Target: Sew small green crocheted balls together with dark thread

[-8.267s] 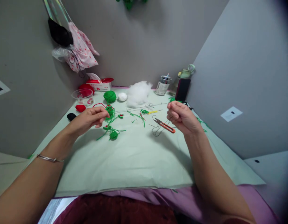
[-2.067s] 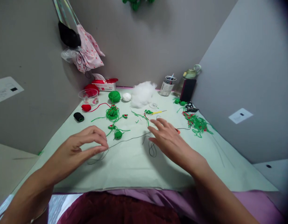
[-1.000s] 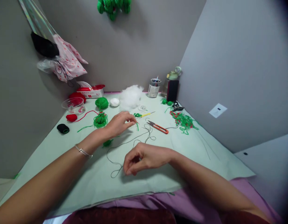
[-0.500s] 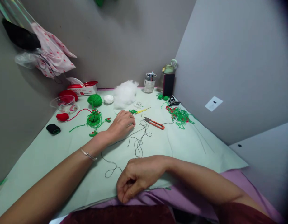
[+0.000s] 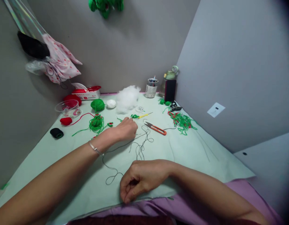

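Note:
My left hand (image 5: 127, 128) rests on the table with curled fingers, just on the near side of a small green crochet piece (image 5: 134, 116) and a yellow-handled crochet hook (image 5: 143, 116). Its fingertips are turned down, so what they hold is hidden. Dark thread (image 5: 141, 147) lies in loose loops between my hands, one strand passing beneath the left. At the near table edge, my right hand (image 5: 141, 179) is closed, thumb against forefinger; a thread loop (image 5: 111, 179) disappears behind it. Orange thread snips (image 5: 156, 128) lie right of the left hand.
Green yarn ball (image 5: 97, 105), tangled green yarn (image 5: 97, 123), a black thread spool (image 5: 56, 133) and a clear tub (image 5: 68, 108) sit left. White stuffing (image 5: 127, 99), a pen jar (image 5: 151, 88) and a phone (image 5: 170, 90) stand at the back. Yarn scraps (image 5: 181, 122) lie right.
The view has tilted up a little, showing more green pieces on the wall. My left hand's fingers have curled in and drawn slightly away from the crochet piece. My right hand keeps its pinch.

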A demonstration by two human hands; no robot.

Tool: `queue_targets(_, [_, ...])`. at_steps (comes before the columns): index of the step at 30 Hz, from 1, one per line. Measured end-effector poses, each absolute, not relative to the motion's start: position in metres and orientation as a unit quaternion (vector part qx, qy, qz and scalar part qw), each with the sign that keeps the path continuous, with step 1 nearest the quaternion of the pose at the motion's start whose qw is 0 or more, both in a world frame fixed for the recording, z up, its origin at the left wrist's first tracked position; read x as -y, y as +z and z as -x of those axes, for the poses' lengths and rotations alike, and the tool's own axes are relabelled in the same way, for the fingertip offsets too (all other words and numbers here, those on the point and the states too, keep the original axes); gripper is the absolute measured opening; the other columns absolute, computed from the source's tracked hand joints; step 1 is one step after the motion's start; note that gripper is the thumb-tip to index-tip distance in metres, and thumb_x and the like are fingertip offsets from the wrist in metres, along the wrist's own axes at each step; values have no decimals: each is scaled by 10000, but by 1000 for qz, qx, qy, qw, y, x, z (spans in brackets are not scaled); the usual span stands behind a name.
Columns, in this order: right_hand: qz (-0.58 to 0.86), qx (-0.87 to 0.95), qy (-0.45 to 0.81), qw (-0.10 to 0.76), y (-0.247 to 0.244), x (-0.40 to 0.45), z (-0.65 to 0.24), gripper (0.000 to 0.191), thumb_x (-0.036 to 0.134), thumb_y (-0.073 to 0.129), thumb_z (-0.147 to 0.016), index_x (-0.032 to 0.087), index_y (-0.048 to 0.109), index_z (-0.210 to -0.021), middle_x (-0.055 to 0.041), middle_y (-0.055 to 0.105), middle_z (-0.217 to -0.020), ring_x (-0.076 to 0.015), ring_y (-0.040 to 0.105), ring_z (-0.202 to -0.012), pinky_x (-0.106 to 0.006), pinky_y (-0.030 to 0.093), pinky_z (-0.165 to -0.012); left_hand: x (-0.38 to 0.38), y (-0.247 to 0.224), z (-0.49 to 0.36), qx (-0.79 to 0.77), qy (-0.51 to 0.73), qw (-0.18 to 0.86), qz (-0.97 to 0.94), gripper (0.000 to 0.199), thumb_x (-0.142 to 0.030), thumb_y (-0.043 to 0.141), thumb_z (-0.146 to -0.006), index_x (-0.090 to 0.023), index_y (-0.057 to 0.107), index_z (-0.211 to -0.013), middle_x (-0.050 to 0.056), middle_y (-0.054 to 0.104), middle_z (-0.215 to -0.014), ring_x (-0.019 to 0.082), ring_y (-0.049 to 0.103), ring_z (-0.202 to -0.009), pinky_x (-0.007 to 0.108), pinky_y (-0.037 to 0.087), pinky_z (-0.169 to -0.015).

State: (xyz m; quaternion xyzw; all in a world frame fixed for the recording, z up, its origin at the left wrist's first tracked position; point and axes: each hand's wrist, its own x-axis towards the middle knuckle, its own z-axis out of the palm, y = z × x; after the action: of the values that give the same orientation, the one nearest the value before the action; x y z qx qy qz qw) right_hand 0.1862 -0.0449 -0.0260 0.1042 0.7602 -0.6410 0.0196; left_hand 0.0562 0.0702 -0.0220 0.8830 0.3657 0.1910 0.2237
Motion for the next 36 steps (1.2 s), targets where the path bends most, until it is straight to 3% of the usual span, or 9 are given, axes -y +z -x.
queue_targets(4, [-153,-728,-666,-50,-17,42,-194,76,202,679,-883,128,683,-901,15,639,-764,-57,583,-692,-160,470,-695,-47,-8,-21,-417,158,225,-866,80,-134,588,-677,-201,581,-634,62,641,-732,237,577,-755,382,446,-768])
queue_targets(6, [-206,-696,-675,-129,-8,36,-200,137,262,712,-862,128,696,-888,19,628,-702,-60,561,-632,-168,450,-627,-34,-4,-5,-424,243,337,-805,23,-178,595,-733,-198,586,-729,44,670,-826,218,611,-808,354,469,-770])
queue_targets(9, [-289,-620,-662,-307,5,23,-206,194,330,746,-830,142,696,-845,28,605,-637,-60,501,-555,-174,364,-516,-17,-2,8,-382,382,508,-671,124,-240,652,-783,-181,548,-752,20,646,-852,176,635,-835,331,499,-811])
queue_targets(11, [-326,-569,-641,-398,12,14,-205,213,347,766,-805,151,684,-813,37,584,-605,-56,451,-517,-183,319,-488,-8,-3,10,-350,438,571,-600,175,-267,701,-798,-167,561,-765,15,630,-889,151,638,-853,335,510,-874])
queue_targets(13, [-352,-538,-631,-434,18,7,-201,235,362,782,-781,154,674,-796,38,573,-594,-54,412,-495,-196,297,-480,-2,-6,8,-329,473,607,-547,191,-266,738,-798,-160,581,-776,12,624,-911,136,634,-873,337,515,-920])
queue_targets(16, [-361,-532,-629,-437,20,4,-193,243,369,793,-761,155,679,-784,33,570,-615,-60,405,-509,-211,304,-496,5,-11,3,-310,501,642,-490,198,-236,774,-783,-171,588,-805,-6,624,-884,119,628,-856,327,523,-933])
queue_targets(21, [-377,-551,-590,-455,13,11,-189,185,333,780,-769,163,706,-778,35,541,-634,-74,420,-568,-222,351,-554,14,-18,-3,-320,510,670,-434,300,-251,787,-775,-220,643,-1036,-24,634,-862,124,663,-809,337,536,-919])
queue_targets(27, [-361,-543,-632,-418,9,20,-192,192,333,721,-806,162,638,-775,10,619,-671,-78,488,-523,-222,381,-510,18,-20,-6,-350,515,651,-434,238,-315,800,-754,-192,739,-949,10,688,-856,167,680,-830,366,533,-930])
queue_targets(36, [-377,-556,-634,-382,2,19,-190,214,366,710,-825,173,617,-815,59,541,-571,-54,436,-458,-185,301,-439,25,-23,-8,-395,539,498,-552,196,-338,776,-794,-217,770,-948,47,733,-1000,201,647,-945,338,506,-895])
